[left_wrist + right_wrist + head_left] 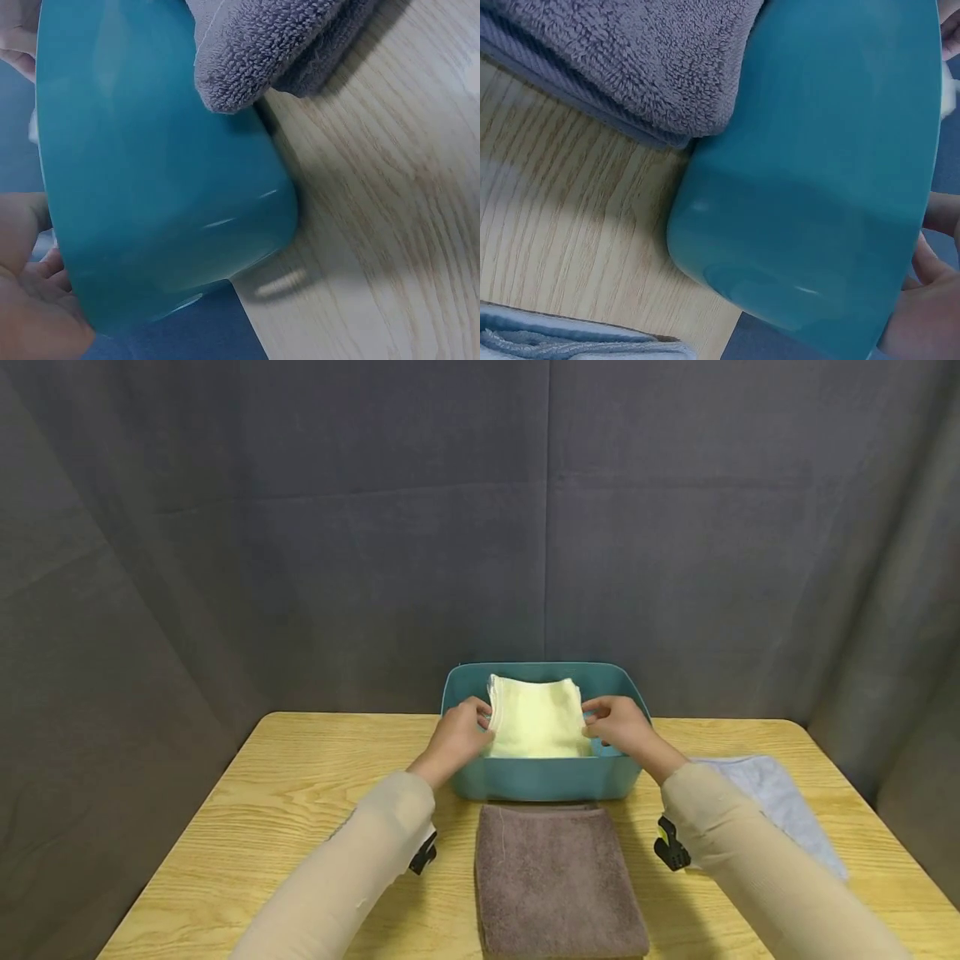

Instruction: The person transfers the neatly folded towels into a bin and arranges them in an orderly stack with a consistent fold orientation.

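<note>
A folded pale yellow towel (537,718) is inside the teal bin (547,779), its lower part hidden behind the front wall. My left hand (459,733) pinches the towel's left edge, thumb toward the near side. At the right edge, my right hand (621,725) holds the towel between thumb and fingers. Both hands reach in over the bin's rim. In the left wrist view the left hand (34,289) is partly hidden by the bin wall, and in the right wrist view the right hand (930,307) is as well.
A folded purple-brown towel (558,881) lies just in front of the bin, close against its wall. To the right, a light blue cloth (780,802) lies partly under my right forearm. The wooden table (300,793) ends at a grey curtain (375,543) behind.
</note>
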Available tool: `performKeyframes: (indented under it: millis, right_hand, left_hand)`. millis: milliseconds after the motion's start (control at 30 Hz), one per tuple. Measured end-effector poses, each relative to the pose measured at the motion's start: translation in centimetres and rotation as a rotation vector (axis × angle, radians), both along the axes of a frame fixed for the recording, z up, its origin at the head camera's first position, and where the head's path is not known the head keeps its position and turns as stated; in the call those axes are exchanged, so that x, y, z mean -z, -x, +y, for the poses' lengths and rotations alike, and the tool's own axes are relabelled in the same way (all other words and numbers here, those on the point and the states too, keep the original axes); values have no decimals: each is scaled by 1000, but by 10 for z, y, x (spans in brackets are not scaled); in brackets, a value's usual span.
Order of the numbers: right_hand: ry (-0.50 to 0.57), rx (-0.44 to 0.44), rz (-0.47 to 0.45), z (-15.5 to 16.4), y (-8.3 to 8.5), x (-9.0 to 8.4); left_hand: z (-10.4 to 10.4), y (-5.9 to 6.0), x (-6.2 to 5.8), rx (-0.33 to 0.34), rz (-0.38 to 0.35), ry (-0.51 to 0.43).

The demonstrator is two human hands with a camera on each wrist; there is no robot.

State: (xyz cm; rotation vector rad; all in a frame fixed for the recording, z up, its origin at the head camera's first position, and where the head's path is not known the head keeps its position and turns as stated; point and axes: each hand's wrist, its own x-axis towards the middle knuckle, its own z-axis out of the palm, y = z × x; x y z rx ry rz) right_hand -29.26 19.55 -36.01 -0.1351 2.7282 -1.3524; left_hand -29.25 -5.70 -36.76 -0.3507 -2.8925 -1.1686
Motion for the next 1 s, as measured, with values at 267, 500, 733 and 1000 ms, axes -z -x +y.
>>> performKeyframes:
  millis: [267, 500, 733, 1000]
  right_hand:
    - [62, 40, 30, 5, 0, -4]
    - [106, 102, 85, 5, -5, -6]
    - [217, 148, 169, 4, -14, -9]
    - [233, 118, 179, 2, -31, -14]
  left_hand:
    - [-3, 0, -5, -16, 67, -50]
    - [-8, -4, -9, -43, 73, -112]
    - [-11, -11, -14, -32, 119, -136]
    - [-19, -22, -21, -32, 180, -143]
